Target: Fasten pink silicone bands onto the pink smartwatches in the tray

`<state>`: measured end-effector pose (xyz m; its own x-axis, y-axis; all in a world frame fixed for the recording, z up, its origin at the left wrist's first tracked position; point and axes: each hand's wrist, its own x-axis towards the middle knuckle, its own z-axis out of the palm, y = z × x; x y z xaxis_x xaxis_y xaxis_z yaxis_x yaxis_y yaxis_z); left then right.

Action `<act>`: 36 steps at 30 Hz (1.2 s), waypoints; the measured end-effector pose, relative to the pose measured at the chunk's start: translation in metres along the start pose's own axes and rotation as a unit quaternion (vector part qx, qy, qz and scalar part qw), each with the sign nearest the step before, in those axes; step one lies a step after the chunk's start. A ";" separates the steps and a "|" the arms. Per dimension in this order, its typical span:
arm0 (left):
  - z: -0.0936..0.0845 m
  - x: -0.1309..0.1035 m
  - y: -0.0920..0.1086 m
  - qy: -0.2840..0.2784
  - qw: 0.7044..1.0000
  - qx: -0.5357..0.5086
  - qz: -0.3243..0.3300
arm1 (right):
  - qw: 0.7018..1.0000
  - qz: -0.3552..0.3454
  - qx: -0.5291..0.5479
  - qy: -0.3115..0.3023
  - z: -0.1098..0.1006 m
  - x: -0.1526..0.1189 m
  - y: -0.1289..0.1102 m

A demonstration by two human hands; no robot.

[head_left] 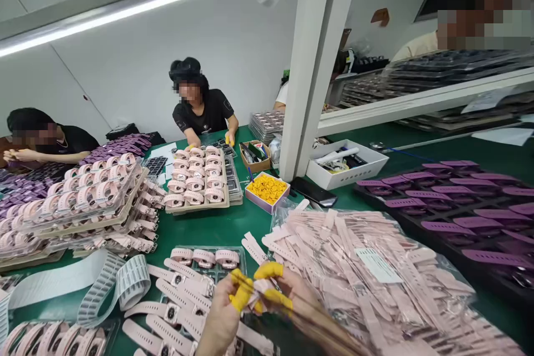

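Observation:
My left hand (227, 303) and my right hand (287, 292) meet low in the middle of the head view, with yellow covers on several fingertips. Between them they pinch a small pale pink watch strap piece (259, 288), partly hidden by the fingers. Pink watches with open straps (183, 289) lie left of my left hand. Behind them, a clear tray (240, 258) holds three looped pink watches in its back row. Beyond my right hand is a large heap of pink straps (334, 256) in clear bags.
Stacked trays of pink watches (83, 200) stand left, above a curled label strip (98, 289). A box of yellow finger covers (268, 189), a white box (346, 164) and a phone (314, 192) sit near a white post (308, 67). Purple straps (459, 206) lie right. Other people sit across.

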<state>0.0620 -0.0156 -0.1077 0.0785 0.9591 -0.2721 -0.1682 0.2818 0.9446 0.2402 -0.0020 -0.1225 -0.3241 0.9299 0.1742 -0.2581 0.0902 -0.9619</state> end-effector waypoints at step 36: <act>0.013 -0.009 0.031 -0.025 0.997 -0.020 0.066 | 0.998 -0.003 0.015 -0.065 0.001 0.005 -0.036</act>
<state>0.0690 -0.0158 -0.0734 0.1008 0.9857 -0.1350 -0.2187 0.1543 0.9635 0.2469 -0.0014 -0.0873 -0.4369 0.8753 0.2074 -0.2863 0.0832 -0.9545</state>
